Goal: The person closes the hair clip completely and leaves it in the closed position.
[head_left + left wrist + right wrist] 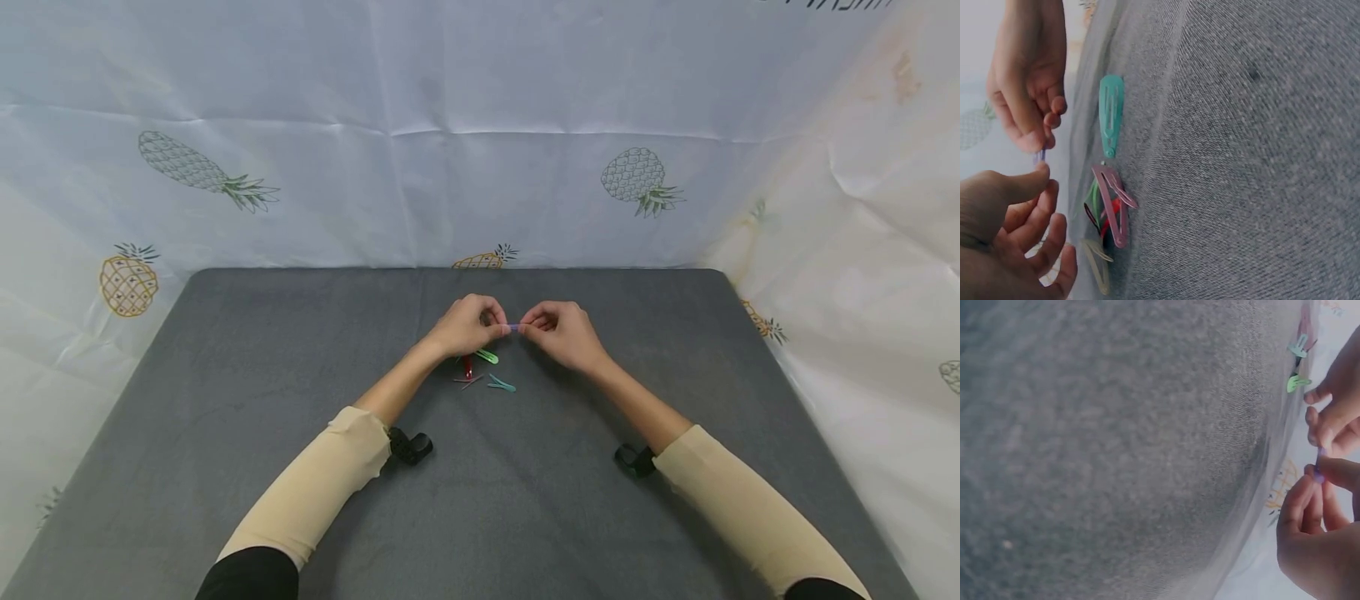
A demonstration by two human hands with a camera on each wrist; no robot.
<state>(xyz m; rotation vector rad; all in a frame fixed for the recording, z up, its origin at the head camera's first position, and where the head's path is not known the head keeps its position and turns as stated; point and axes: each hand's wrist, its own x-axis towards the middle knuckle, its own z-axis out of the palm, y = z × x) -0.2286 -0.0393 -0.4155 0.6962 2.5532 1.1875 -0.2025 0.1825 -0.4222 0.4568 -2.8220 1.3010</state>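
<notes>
While the left hand (467, 327) and right hand (564, 335) pinch a slim purple clip (514, 327) over the grey fabric worktop (540, 483), that one's probably mid-job; the teal teardrop-shaped clip (1110, 115) and pink triangular clip (1109, 211) lie loose, maybe waiting.

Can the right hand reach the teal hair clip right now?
Probably yes: nothing covers the teal hair clip, though the right hand would likely need to release the purple item.

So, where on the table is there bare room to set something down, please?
The grey table looks bare between the left sleeve and right sleeve, and outside each, towards its sides. It is crowded beside the left hand, where several hair clips lie close together.
</notes>
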